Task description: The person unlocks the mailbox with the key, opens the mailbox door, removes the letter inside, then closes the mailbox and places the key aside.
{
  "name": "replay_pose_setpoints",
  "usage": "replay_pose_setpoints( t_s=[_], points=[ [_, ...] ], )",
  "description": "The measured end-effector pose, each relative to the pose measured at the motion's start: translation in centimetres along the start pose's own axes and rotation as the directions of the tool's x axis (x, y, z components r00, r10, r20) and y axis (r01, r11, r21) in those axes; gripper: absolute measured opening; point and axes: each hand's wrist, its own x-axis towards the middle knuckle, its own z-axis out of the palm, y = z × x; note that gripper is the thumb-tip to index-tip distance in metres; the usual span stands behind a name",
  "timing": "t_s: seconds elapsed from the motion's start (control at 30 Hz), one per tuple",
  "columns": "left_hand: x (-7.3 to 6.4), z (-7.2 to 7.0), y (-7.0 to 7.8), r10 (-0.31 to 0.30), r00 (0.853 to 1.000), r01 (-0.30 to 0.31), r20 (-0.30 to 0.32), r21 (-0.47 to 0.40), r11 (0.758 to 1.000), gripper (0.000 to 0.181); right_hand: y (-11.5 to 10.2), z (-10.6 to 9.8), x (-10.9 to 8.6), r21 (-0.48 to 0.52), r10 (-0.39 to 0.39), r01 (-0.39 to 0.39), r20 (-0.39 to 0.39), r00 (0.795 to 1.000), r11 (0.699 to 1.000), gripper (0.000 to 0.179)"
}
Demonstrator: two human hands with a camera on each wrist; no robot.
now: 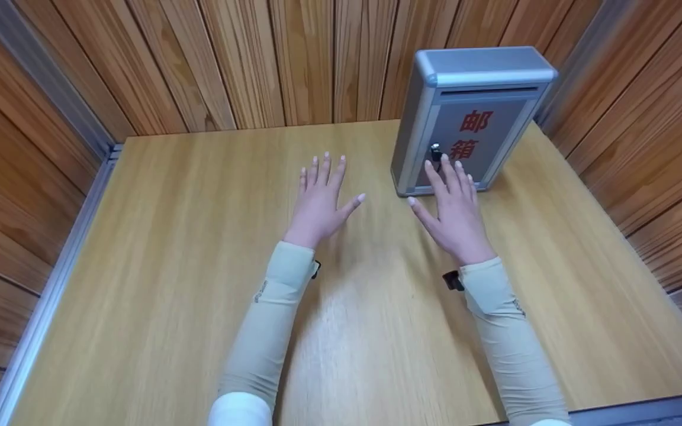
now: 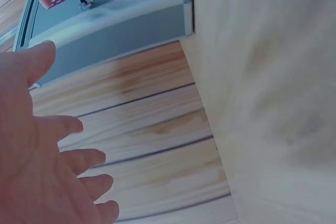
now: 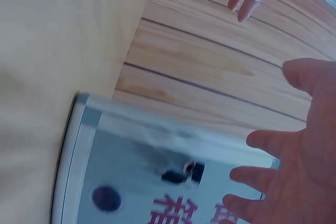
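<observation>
A grey metal mailbox with red characters stands upright at the back right of the table. Its front has a slot along the top and a lock with black keys hanging from it. My right hand is held out in front of the mailbox, fingers spread and holding nothing; its fingertips overlap the lower front in the head view. To the left, my left hand hovers over the table, fingers straight and thumb out, also holding nothing. In the right wrist view the keys and a dark round spot show on the mailbox front.
The wooden table is bounded by wood-plank walls at the back and both sides. A metal rail runs along its left edge. Both forearms wear light sleeves with dark straps at the wrists.
</observation>
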Motion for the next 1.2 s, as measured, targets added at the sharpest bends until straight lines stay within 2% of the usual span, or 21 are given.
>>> replay_pose_setpoints(
  t_s=[0.33, 0.5, 0.67, 0.83, 1.03, 1.2],
  points=[
    [4.2, -2.1, 3.0, 0.091, 0.995, -0.093, -0.031, -0.070, 0.993, 0.082, 3.9, -1.6, -1.3, 0.003, 0.081, -0.081, -0.043, 0.996, 0.997, 0.072],
    [6.8, -3.7, 5.2, 0.111, 0.993, -0.114, -0.029, -0.174, 0.978, 0.081, 5.4, -2.3, -2.0, -0.003, 0.108, -0.108, -0.048, 0.993, 0.994, 0.072],
    [9.6, -5.4, 7.2, 0.110, 0.994, -0.112, -0.024, -0.307, 0.945, 0.078, 6.7, -2.8, -2.7, -0.010, 0.128, -0.129, -0.050, 0.991, 0.992, 0.071],
    [12.1, -6.3, 8.3, 0.123, 0.992, -0.127, -0.035, -0.367, 0.922, 0.073, 7.9, -3.2, -3.3, -0.028, 0.142, -0.144, -0.061, 0.988, 0.989, 0.072],
    [14.4, -6.1, 8.5, 0.137, 0.990, -0.134, -0.027, -0.458, 0.879, 0.065, 9.2, -3.6, -3.9, -0.052, 0.172, -0.176, -0.072, 0.983, 0.983, 0.072],
    [15.9, -4.9, 8.7, 0.160, 0.987, -0.144, -0.018, -0.543, 0.827, 0.066, 10.6, -4.0, -4.4, -0.043, 0.195, -0.200, -0.093, 0.976, 0.979, 0.071]
  ],
)
